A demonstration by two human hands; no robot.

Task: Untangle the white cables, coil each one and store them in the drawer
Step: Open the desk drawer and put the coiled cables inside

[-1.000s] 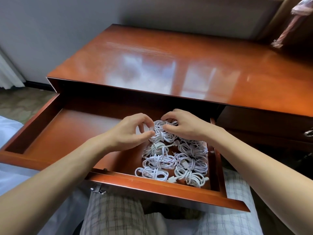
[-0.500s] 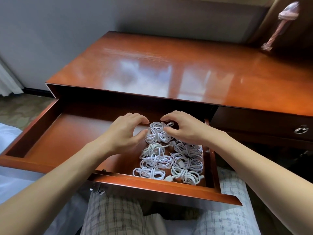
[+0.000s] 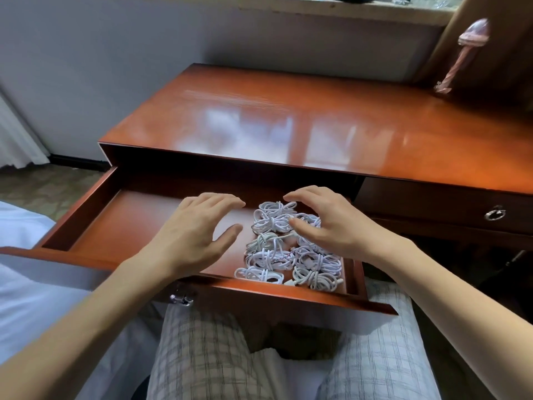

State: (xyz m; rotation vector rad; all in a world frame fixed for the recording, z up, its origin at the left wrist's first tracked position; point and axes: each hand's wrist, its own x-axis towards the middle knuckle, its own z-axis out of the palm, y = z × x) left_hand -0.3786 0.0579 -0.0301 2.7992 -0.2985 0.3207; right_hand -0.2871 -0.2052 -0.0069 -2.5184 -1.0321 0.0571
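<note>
Both hands are over the open drawer [image 3: 86, 215], with fingers spread and holding nothing. The left hand [image 3: 196, 238] hangs over the bare floor of the drawer, just left of the cables, palm down, thumb pointing to the right. The right hand [image 3: 326, 226] is above the right part of the cable group; its thumb tip touches or almost touches the top coil [image 3: 272, 219], I cannot tell which, and its palm hides some coils below it.

The cables [image 3: 288, 261] are white, each one wound into a small bundle with a wrap around its middle. They lie close together in two rough rows in the right end of the drawer, from the back to the front wall. One white plug [image 3: 289, 282] shows at the front between two bundles. The left part of the drawer holds nothing that I can see.

The drawer is pulled out from a glossy red-brown desk [image 3: 288, 125]. A metal handle [image 3: 181, 298] hangs under the drawer front. To the right, a closed drawer has a ring pull [image 3: 495, 213]. Below are legs in checked trousers [image 3: 207, 356], and a white bed [image 3: 34, 284] is at the left.
</note>
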